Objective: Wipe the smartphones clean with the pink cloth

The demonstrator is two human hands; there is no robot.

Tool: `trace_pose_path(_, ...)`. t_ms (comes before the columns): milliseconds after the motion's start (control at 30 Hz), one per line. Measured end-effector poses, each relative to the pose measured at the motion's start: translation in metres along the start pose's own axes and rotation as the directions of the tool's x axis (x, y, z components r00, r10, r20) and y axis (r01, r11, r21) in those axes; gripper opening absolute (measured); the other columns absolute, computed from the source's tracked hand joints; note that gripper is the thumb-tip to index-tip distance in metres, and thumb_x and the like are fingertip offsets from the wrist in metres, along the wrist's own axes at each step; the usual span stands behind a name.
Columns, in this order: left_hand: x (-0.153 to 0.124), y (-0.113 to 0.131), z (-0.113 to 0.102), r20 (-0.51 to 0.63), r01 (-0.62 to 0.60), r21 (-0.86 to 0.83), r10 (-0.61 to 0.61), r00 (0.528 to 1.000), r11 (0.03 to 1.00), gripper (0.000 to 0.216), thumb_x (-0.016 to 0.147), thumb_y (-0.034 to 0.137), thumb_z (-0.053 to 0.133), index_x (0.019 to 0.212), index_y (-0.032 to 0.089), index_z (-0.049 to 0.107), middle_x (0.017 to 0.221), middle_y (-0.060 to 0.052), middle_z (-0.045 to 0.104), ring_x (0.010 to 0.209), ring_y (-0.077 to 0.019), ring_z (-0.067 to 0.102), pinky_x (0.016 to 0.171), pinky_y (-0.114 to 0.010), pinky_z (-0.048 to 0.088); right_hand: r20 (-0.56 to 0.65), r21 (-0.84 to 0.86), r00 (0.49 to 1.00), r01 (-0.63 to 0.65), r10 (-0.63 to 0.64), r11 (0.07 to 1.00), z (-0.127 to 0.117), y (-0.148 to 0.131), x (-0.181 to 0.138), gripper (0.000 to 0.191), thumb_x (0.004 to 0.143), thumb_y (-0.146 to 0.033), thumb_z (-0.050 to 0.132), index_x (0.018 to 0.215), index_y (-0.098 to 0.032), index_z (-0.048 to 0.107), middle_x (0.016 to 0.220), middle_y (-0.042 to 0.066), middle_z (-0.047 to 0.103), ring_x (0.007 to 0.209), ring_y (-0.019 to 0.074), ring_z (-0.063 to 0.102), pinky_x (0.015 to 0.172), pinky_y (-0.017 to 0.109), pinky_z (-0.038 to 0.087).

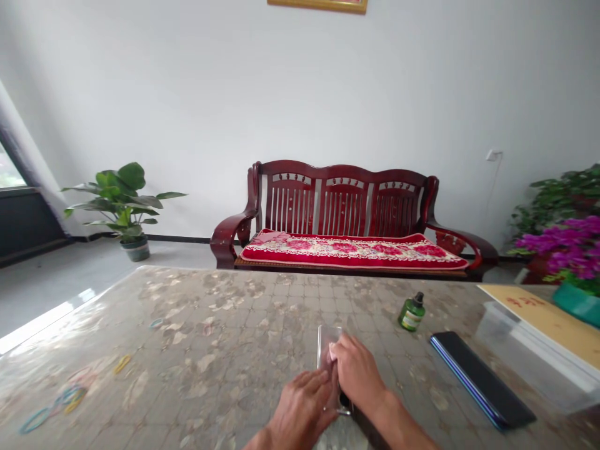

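A clear, flat plastic case (329,336), rectangular with shiny edges, is between my two hands near the table's front edge. My left hand (302,403) grips its lower left side, fingers pressed together. Curled over its right side, my right hand (359,369) is closed, with a small pale pink patch at the fingertips that I cannot make out. Below my right hand a dark strip shows, partly hidden by the wrist. The hands cover much of the case. To the right lie a dark phone (480,378) and a small green bottle (412,314) with a black cap.
The table (225,350) has a patterned clear cover. Coloured rubber bands (72,397) lie at the left. At the right are a translucent plastic box (520,350), a tan folder (539,315) and purple flowers (565,244). A wooden bench (342,206) stands behind the table.
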State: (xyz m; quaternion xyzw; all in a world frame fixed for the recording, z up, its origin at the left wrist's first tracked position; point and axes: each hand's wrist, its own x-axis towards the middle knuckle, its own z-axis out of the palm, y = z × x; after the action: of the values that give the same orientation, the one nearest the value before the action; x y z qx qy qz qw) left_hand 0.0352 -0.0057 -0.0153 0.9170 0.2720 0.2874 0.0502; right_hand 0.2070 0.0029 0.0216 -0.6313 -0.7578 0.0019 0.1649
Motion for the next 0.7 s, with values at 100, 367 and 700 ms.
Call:
trace_pose_path(100,0.000,-0.001,0.001,0.005,-0.014,0.002,0.014,1.000,1.000,0.022,0.098,0.029,0.054,0.118,0.020,0.056,0.117,-0.006,0.070,0.105,-0.0213,0.067,0.096,-0.032,0.052,0.000,0.019,0.999,0.038,-0.038,0.999,0.003,0.004,-0.014,0.027,0.088,-0.005,0.047,0.082,-0.022,0.067,0.091,0.003,0.065,0.089,0.0178,0.058,0.079,0.026,0.039)
trace_pose_path(367,-0.007,-0.001,0.004,0.071,0.036,0.062,-0.040,0.997,0.997,0.023,0.092,0.029,0.063,0.112,0.019,0.059,0.122,-0.008,0.068,0.112,-0.0260,0.065,0.099,-0.038,0.051,-0.016,0.021,0.992,-0.126,0.126,0.992,-0.008,0.011,0.026,0.029,0.087,-0.010,0.046,0.083,-0.024,0.071,0.084,0.003,0.065,0.084,0.0167,0.057,0.074,0.024,0.040)
trace_pose_path(700,0.010,0.006,-0.013,0.183,0.122,0.026,-0.125,0.975,0.992,0.008,0.097,0.026,0.057,0.096,0.022,0.064,0.102,-0.002,0.072,0.098,-0.0200,0.068,0.094,-0.030,0.049,-0.013,-0.004,1.000,-0.019,0.019,1.000,-0.004,0.000,-0.028,0.028,0.085,-0.003,0.047,0.076,-0.022,0.066,0.087,0.003,0.064,0.084,0.0181,0.058,0.071,0.027,0.037)
